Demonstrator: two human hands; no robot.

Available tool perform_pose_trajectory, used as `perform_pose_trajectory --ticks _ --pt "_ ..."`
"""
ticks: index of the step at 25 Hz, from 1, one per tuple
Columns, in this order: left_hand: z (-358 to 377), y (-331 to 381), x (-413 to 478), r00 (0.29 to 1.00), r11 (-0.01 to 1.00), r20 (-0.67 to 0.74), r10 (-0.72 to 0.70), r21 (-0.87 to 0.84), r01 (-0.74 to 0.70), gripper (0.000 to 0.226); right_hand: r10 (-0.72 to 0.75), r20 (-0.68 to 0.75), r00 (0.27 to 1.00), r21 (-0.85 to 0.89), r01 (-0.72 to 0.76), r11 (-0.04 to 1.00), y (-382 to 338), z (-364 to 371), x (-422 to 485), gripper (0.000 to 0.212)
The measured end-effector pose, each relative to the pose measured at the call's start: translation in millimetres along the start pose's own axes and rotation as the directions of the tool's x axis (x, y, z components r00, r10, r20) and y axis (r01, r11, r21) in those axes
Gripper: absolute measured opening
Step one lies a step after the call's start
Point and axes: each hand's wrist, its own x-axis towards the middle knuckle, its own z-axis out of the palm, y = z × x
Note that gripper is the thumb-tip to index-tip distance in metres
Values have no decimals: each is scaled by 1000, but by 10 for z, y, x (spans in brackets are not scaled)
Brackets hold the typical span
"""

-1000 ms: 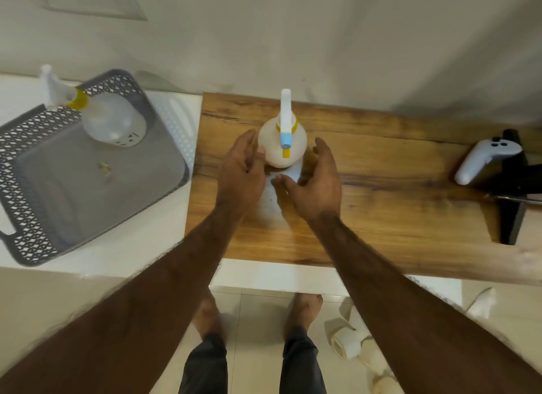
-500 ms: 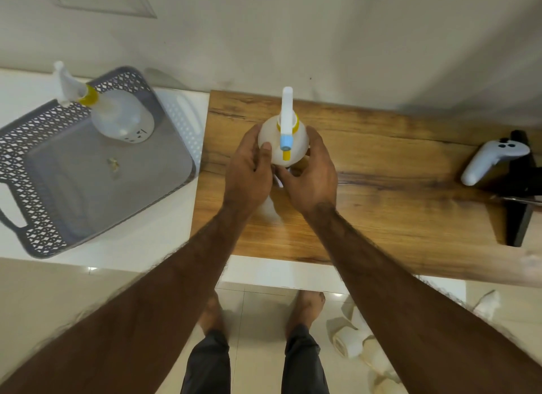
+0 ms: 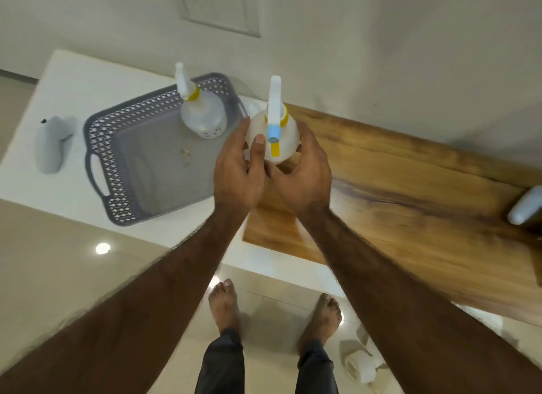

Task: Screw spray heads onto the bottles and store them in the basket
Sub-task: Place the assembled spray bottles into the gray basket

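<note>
A white spray bottle (image 3: 289, 132) with a white head, yellow collar and blue nozzle is held between both my hands, lifted above the left end of the wooden board (image 3: 396, 188). My left hand (image 3: 237, 170) grips its left side with the thumb on the front. My right hand (image 3: 305, 176) cups its right side and base. A second white spray bottle (image 3: 202, 116) with its head on stands upright in the far right corner of the grey perforated basket (image 3: 117, 147), which sits on the white counter (image 3: 58, 88) just left of my hands.
A white game controller (image 3: 50, 147) lies on the counter left of the basket. Another white controller (image 3: 525, 208) rests at the board's right edge. The wall runs close behind. Below are my bare feet on a glossy tiled floor and paper rolls (image 3: 360, 364).
Both hands closed around the bottle on the board and lifted it leftward toward the basket. The view swung left, bringing the left controller into sight.
</note>
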Motion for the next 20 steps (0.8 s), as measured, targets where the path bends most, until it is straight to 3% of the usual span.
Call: perform_pose_trajectory --ticks 6,12,20 --pt "-559 -530 -2 997 998 -72 -33 53 36 59 -89 144 986 -70 100 993 -263 562 -145 74" --pt "-760 -1068 94 992 991 99 -81 115 69 69 -48 333 942 -331 164 929 -238 928 -83 62" --pt "-687 -1204 309 979 975 130 -159 174 135 75 16 332 943 -519 168 838 -266 1045 -36 64"
